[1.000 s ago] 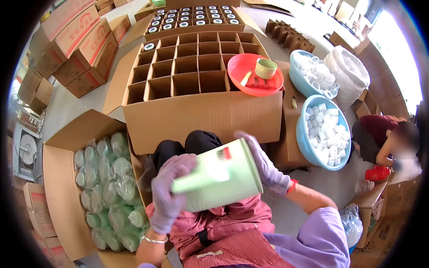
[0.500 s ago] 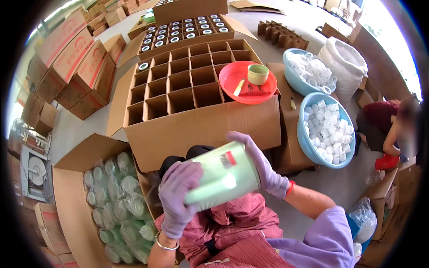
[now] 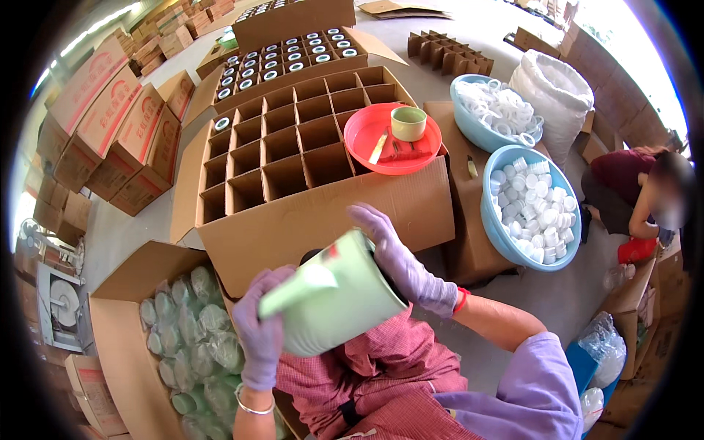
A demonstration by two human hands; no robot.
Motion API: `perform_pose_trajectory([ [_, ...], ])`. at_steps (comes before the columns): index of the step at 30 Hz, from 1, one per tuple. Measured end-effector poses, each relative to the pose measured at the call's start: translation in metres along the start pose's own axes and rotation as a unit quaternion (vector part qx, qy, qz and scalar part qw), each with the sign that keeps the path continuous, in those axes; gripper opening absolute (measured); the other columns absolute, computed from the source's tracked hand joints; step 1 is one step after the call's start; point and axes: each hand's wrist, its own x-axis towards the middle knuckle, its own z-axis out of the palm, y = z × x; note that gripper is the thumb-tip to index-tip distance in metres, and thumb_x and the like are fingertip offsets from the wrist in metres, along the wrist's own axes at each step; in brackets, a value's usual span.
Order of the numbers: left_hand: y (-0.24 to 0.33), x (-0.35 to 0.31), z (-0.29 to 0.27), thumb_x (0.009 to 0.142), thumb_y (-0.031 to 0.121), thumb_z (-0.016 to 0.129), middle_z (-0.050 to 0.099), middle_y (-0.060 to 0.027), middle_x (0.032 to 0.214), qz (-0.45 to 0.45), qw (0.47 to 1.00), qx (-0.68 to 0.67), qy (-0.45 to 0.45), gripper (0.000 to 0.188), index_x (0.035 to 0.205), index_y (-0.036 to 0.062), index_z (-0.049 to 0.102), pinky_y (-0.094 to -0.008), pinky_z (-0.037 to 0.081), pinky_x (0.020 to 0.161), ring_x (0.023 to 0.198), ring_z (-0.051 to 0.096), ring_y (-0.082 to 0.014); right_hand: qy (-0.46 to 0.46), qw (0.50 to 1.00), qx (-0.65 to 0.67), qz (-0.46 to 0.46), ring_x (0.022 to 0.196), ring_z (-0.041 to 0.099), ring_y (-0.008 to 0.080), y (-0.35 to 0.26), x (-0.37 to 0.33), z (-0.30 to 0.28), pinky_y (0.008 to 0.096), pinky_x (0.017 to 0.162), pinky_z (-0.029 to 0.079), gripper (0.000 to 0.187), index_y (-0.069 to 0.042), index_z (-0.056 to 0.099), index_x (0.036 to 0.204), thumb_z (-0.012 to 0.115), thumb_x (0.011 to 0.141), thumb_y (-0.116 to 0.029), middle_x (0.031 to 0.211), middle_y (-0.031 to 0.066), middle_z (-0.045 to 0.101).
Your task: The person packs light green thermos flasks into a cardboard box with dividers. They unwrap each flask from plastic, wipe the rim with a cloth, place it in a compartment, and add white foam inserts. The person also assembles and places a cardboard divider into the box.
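Now the green jug (image 3: 330, 312) tips above the lap (image 3: 400, 352), dark open end (image 3: 387, 280) showing.
It has turned since a moment ago, bringing that end to the right hand (image 3: 407, 268), open and flat beside it; the left hand (image 3: 259, 330) grips near the handle (image 3: 299, 287). The near edge of the box (image 3: 286, 231) stands just beyond; grey floor (image 3: 565, 308) leaves room rightward.

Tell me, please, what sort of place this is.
Probably a packing workshop: stacked brown cardboard cartons, a brown cardboard box with dividers, and a round blue plastic basin of small white plastic parts.
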Motion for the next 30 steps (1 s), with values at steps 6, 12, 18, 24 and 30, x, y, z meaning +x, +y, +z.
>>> perform_pose_trajectory([
  [6,-0.023,-0.003,-0.007,0.088,0.01,0.059,0.069,-0.0094,0.094,0.082,0.993,0.05,0.072,0.021,0.1,-0.0068,0.065,-0.0304,0.049,0.084,0.088,0.062,-0.0166,-0.122,0.978,0.16,-0.058,0.136,0.03,0.0342,-0.031,0.032,-0.007,0.0426,0.113,0.024,0.05,-0.003,0.044,0.135,0.052,0.089,-0.022,0.141,0.02,0.037],
  [12,-0.029,0.0,-0.057,0.098,0.036,0.051,0.066,-0.0099,0.102,-0.104,0.994,-0.029,0.03,0.044,0.11,-0.0037,0.064,-0.0308,0.046,0.09,0.099,0.058,-0.0175,-0.089,0.851,-0.517,0.028,0.09,0.066,0.0323,0.093,0.137,-0.107,0.0404,0.079,0.053,0.023,-0.006,0.068,0.09,0.063,0.083,-0.027,0.097,0.015,0.066],
  [18,-0.104,-0.041,-0.074,0.097,0.03,0.054,0.058,-0.0159,0.111,-0.142,0.962,0.227,0.058,0.035,0.113,0.0007,0.063,-0.0353,0.045,0.09,0.101,0.057,-0.0258,-0.199,0.745,-0.634,0.057,0.075,0.069,0.0299,0.16,0.161,-0.13,0.0438,0.056,0.052,0.017,-0.005,0.069,0.081,0.057,0.078,-0.016,0.078,0.0157,0.069],
  [24,-0.114,-0.035,-0.09,0.098,0.031,0.051,0.067,-0.0116,0.088,-0.163,0.975,0.151,-0.013,0.032,0.104,0.0029,0.066,-0.0339,0.049,0.077,0.083,0.063,-0.0214,-0.004,0.952,0.188,0.242,0.068,0.064,0.0141,0.043,0.136,-0.077,0.0302,0.057,0.051,0.028,0.0,0.061,0.078,0.064,0.081,-0.028,0.074,0.0063,0.065],
  [30,-0.125,-0.013,-0.085,0.098,0.034,0.054,0.069,-0.0058,0.09,0.071,0.965,0.223,-0.119,0.037,0.103,-0.001,0.064,-0.0273,0.052,0.068,0.076,0.065,-0.0122,-0.278,0.843,-0.147,-0.436,0.107,0.056,0.0245,-0.046,0.09,0.012,0.0419,0.087,0.051,0.018,-0.015,0.063,0.087,0.07,0.07,-0.017,0.104,0.0048,0.056],
])
